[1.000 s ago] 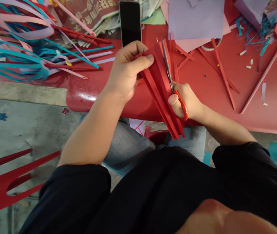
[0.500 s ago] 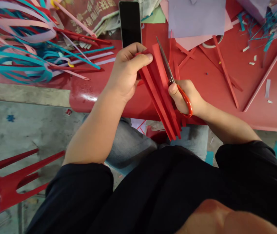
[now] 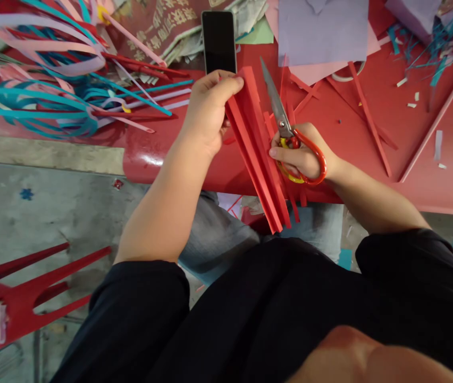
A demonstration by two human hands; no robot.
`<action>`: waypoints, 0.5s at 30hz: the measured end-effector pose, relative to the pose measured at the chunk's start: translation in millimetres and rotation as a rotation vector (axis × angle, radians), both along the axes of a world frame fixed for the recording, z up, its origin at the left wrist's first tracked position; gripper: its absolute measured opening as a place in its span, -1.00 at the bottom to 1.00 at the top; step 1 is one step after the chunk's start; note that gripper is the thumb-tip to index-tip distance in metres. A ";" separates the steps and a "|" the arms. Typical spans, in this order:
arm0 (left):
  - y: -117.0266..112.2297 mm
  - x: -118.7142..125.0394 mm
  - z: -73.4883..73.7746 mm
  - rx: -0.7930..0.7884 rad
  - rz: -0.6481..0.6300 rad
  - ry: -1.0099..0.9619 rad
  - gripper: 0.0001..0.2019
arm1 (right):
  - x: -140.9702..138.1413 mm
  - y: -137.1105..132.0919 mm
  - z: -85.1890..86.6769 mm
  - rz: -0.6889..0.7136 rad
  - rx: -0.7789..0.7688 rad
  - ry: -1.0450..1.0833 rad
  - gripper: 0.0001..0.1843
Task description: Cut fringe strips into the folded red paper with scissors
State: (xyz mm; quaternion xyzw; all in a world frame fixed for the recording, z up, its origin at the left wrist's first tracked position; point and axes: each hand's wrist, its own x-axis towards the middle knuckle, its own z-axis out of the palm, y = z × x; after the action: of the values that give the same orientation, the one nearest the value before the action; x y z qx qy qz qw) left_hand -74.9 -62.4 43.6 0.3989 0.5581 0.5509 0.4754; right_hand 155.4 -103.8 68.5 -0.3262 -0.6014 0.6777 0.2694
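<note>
My left hand (image 3: 211,109) pinches the top of a folded red paper (image 3: 255,154), whose long pleats hang down past the table's front edge. Just right of it, my right hand (image 3: 304,151) holds scissors (image 3: 280,109) with one red and one yellow handle. The blades point up and away from me, apart from the paper. A narrow red strip slants down between the folded paper and my right hand. My left fingers behind the paper are partly hidden.
On the red table (image 3: 418,186) lie a phone (image 3: 219,42), purple paper sheets (image 3: 322,34), a roll of tape (image 3: 348,77) and red strips (image 3: 370,119). Paper-strip lanterns (image 3: 43,109) are at the left. A red stool (image 3: 23,308) stands on the floor at lower left.
The scissors have turned and moved slightly right, away from the folded paper, showing the yellow handle. A narrow strip now shows apart beside the paper. The view has shifted a little.
</note>
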 end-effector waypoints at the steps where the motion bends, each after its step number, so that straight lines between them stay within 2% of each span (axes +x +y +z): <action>1: -0.6 1.8 -0.9 -0.003 -0.006 -0.008 -0.76 | -0.4 0.1 0.8 -0.014 -0.012 0.004 -0.57; 4: -1.1 5.8 -6.5 0.030 -0.049 -0.040 -0.72 | 0.4 2.2 2.4 -0.050 0.028 -0.019 -0.55; 7: 1.2 6.5 -12.7 0.081 -0.087 -0.037 -0.68 | 2.7 5.0 0.7 -0.020 0.047 -0.031 -0.57; 12: 3.6 8.4 -13.7 0.075 -0.033 -0.052 -0.78 | 2.6 4.6 -5.9 0.059 -0.089 0.060 -0.67; 15: 3.3 11.9 -10.2 0.094 -0.016 -0.053 -0.79 | -0.9 1.7 -6.8 0.048 -0.167 0.122 -0.73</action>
State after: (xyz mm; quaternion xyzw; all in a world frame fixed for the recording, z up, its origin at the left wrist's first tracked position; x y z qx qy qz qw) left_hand -63.0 -59.0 33.4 0.4105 0.5157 0.5831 0.4750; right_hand 154.4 -102.1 61.7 -0.2912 -0.5329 0.7505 0.2608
